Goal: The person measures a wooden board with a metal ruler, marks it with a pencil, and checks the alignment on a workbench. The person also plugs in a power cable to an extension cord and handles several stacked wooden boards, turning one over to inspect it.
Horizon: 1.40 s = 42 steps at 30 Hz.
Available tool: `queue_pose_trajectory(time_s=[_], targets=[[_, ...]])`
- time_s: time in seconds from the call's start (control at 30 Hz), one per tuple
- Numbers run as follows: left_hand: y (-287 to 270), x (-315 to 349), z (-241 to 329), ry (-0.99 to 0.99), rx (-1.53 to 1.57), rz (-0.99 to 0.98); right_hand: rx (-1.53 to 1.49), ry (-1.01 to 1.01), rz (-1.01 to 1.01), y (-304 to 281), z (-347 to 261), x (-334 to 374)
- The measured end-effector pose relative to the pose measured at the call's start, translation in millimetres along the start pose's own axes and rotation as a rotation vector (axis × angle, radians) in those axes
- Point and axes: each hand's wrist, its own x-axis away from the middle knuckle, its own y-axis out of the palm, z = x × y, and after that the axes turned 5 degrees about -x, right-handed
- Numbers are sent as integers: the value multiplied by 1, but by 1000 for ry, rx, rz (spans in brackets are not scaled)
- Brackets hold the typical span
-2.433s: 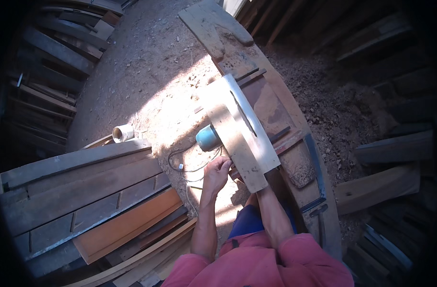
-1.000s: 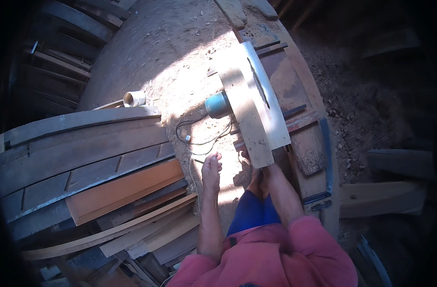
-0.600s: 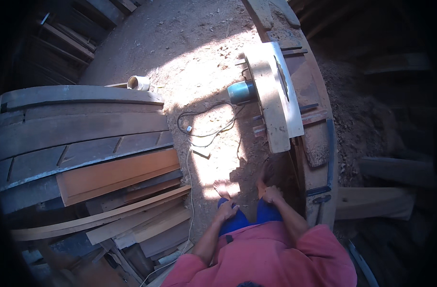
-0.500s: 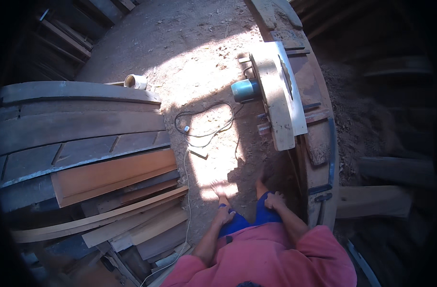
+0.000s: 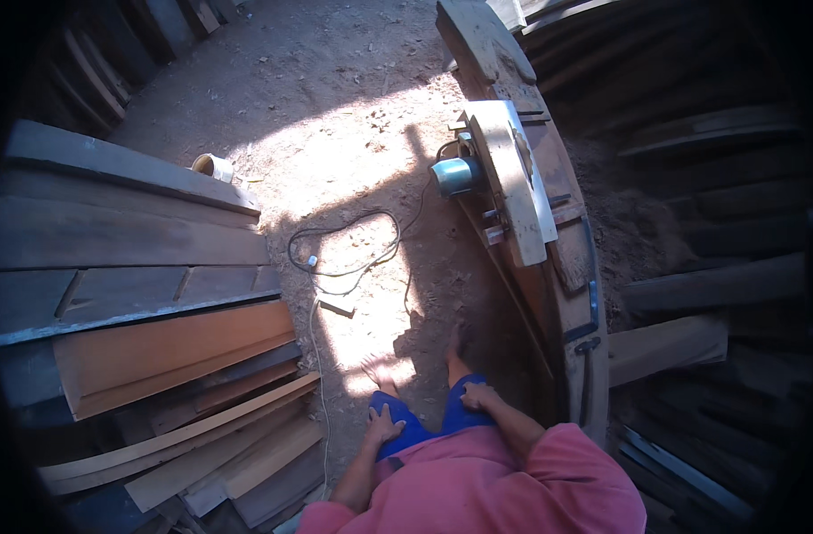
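My left hand [image 5: 385,428] lies on the left leg of my blue shorts [image 5: 412,433], its fingers spread over the cloth. On the other thigh rests my right hand [image 5: 478,397], its fingers curled onto the fabric near the hem. Neither hand holds a tool. Ahead of my right hand, a power tool with a teal motor housing [image 5: 457,176] is fixed beside a pale slotted board [image 5: 516,182] on a long wooden bench [image 5: 574,307]. My bare feet stand on the dirt floor, the left one in sunlight.
A dark cable [image 5: 390,254] loops across the sunlit dirt floor, with a socket block [image 5: 337,307] near it. Stacked planks [image 5: 179,347] fill the left side. A white bucket [image 5: 212,167] lies tipped beyond them. More timber [image 5: 669,350] sits right of the bench.
The view has shifted, so the planks and bench appear further left. My left hand's fingers have spread on the shorts. My right hand stays on the other leg, its fingers now more curled.
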Motion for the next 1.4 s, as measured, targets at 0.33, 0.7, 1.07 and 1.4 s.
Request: queue_pose_trajectory(time_s=[0.33, 0.7, 1.07, 1.4], targets=[[-16, -15, -22, -85, 194, 5, -179, 25, 106, 7, -9, -7], [-19, -105, -54, -28, 241, 38, 491, -197, 37, -46, -122, -152], [-9, -215, -39, 125, 800, 491, 335, -432, 415, -127, -295, -305], [-16, -231, -33, 167, 770, 493, 321, -685, 401, -58, -339, -392]])
